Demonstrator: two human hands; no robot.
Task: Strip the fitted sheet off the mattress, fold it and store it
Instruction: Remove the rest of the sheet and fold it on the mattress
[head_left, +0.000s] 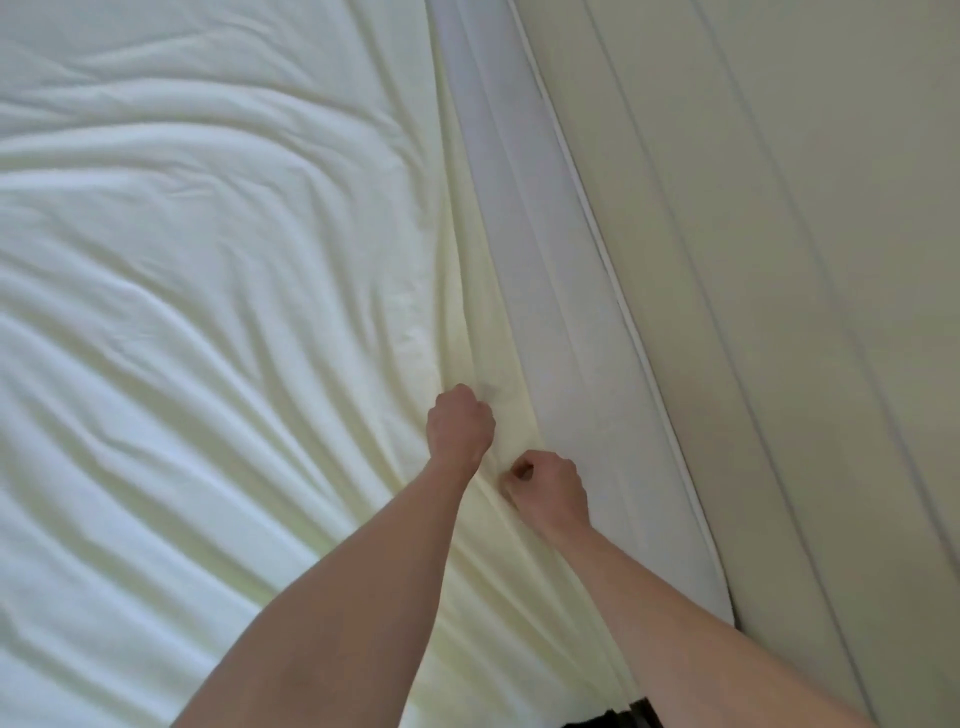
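— Bunching up along the right edge of the bed, the fitted sheet (208, 312) is pale yellow-green and covers nearly the whole top, wrinkled in long folds that run toward the hands.

— Where exactly are they gripping it?

— At the sheet's loosened edge, low and right of the middle. The left hand (460, 423) is a closed fist with fabric gathered inside it, a little farther up the bed. The right hand (550, 488) sits just beside it, nearer the person, fingers curled tight around the hem. Both forearms are bare and reach in from the bottom.

— And the mattress itself?

— A white strip of mattress (561, 312) shows bare to the right of the pulled-back edge, running from the top of the view down toward the lower right, with a thin piped seam along its outer side.

— What's beyond that?

— A beige padded surface (779, 260) with long shallow grooves, pressed right against the mattress; headboard or wall panel, I can't tell which. At the bottom edge, between the arms, something dark (613, 717) peeks out, too small to make out.
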